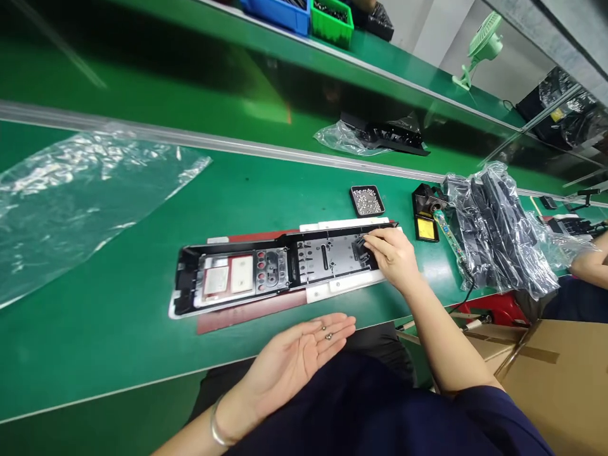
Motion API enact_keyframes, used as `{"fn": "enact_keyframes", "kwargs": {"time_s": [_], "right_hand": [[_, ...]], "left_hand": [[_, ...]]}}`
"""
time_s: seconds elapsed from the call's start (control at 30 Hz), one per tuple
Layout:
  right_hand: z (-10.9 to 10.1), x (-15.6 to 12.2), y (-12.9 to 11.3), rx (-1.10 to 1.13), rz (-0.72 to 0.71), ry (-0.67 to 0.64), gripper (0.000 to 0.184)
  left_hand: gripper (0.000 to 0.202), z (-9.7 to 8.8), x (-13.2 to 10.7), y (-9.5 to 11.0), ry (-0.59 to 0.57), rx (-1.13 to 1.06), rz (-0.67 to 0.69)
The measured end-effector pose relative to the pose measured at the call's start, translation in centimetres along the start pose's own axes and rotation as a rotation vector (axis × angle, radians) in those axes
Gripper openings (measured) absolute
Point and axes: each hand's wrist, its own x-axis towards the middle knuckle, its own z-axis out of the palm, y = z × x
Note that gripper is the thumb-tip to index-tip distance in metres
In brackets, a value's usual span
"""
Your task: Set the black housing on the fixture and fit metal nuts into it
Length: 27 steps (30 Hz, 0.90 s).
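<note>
A long black plastic panel lies on a white and red fixture on the green belt. My right hand rests on the panel's right end, fingertips pinched together against a small black part there. Whether they hold anything is hidden. My left hand lies palm up and flat at the belt's near edge, with two small steel balls resting on its fingers. A small black tray of steel balls stands just beyond the panel.
A large clear plastic bag lies at the left. A soldering stand with yellow sponge and bagged black parts sit at the right. Cardboard box is at my right; another person's arm shows there. Bins and a fan stand on the far shelf.
</note>
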Motion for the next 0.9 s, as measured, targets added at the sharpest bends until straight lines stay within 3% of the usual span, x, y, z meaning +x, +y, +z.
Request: {"fn": "enact_keyframes", "kwargs": {"time_s": [0.13,0.3,0.4,0.57,0.9], "right_hand": [[-2.9,-1.0,-4.4,0.044,0.108,0.062,0.008],[-5.5,-2.5,-10.8,0.228,0.202,-0.078,0.012],[-5.9,-2.3,-13.0,0.316,0.231,-0.110,0.014],[-6.3,-0.9,-13.8,0.387,0.286,-0.150,0.010],[-6.2,-0.7,-12.8,0.342,0.309,-0.262,0.015]], "left_hand": [[0.033,-0.2,-0.6,0.3,-0.089,0.009,0.028],[0.041,1.4,-1.6,1.3,-0.184,0.022,0.077],[0.045,2.7,-2.0,1.8,-0.231,0.038,0.099],[0.047,3.9,-2.4,2.1,-0.262,0.072,0.104],[0.045,4.2,-1.6,2.8,-0.242,0.093,0.035]]}}
